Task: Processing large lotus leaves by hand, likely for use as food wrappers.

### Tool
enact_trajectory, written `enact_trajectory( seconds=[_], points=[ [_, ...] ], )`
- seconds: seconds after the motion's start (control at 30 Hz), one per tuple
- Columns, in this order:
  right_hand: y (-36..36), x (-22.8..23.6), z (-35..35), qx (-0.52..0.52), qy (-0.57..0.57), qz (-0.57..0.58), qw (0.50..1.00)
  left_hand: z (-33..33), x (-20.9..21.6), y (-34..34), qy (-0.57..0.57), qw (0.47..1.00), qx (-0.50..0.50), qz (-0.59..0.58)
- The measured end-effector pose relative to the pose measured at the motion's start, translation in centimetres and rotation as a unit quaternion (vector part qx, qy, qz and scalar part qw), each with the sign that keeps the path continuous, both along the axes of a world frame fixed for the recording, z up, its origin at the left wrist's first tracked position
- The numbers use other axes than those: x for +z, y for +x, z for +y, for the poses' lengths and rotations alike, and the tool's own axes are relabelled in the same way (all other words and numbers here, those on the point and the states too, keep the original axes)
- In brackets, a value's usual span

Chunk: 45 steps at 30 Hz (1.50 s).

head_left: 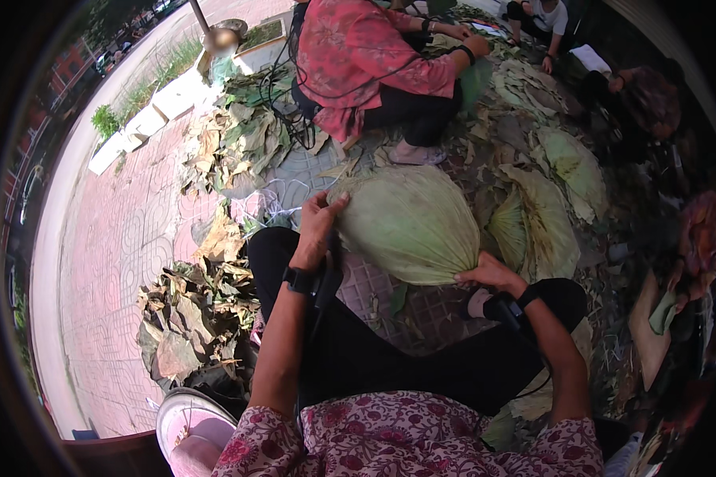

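Observation:
A large pale-green dried lotus leaf, folded over into a rounded fan with veins gathering at its lower right, is stretched between my hands above my lap. My left hand is closed on its upper-left edge, thumb and fingers pinching the rim. At the lower-right corner, where the veins run together, my right hand grips it with the fingertips partly hidden. More folded lotus leaves lie on the ground just right of the held one.
Crumpled brown leaves are heaped left of my knee. White string lies tangled beyond my left hand. A person in a red patterned shirt squats ahead among piled leaves; other people sit at the far right. Pink paving stretches left.

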State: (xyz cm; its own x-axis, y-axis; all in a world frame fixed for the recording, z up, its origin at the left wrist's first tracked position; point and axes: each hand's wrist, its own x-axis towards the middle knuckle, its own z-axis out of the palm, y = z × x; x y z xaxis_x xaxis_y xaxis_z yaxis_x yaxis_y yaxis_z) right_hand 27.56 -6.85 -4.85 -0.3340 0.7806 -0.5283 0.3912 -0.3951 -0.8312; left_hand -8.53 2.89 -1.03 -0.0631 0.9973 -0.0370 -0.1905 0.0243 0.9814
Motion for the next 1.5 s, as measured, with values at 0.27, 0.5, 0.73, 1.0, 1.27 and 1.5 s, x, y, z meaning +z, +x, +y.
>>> enact_trajectory(
  seconds=[0.27, 0.5, 0.73, 1.0, 1.27, 1.5],
  points=[
    [-0.4, 1.9, 0.3, -0.062, 0.021, 0.012, 0.998, -0.6, 0.8, 0.0, -0.056, 0.998, 0.008, -0.031],
    [-0.1, 3.7, 0.9, -0.191, 0.153, 0.064, 0.967, -0.4, 0.1, -0.6, -0.08, 0.995, 0.02, -0.056],
    [0.7, 2.1, 1.2, -0.261, 0.126, 0.075, 0.954, 0.1, -0.2, -0.2, -0.09, 0.993, 0.0, -0.078],
    [1.3, 0.6, 1.7, -0.372, 0.177, 0.088, 0.907, 0.0, -1.5, 0.4, -0.045, 0.999, 0.013, -0.007],
    [1.8, 0.4, 2.4, -0.382, 0.197, 0.03, 0.903, 0.4, -3.0, 0.6, -0.013, 0.996, 0.06, 0.071],
    [3.3, -0.3, 3.3, -0.465, 0.251, 0.039, 0.848, 0.7, -3.1, 1.3, -0.009, 0.992, 0.045, 0.117]
  ],
)
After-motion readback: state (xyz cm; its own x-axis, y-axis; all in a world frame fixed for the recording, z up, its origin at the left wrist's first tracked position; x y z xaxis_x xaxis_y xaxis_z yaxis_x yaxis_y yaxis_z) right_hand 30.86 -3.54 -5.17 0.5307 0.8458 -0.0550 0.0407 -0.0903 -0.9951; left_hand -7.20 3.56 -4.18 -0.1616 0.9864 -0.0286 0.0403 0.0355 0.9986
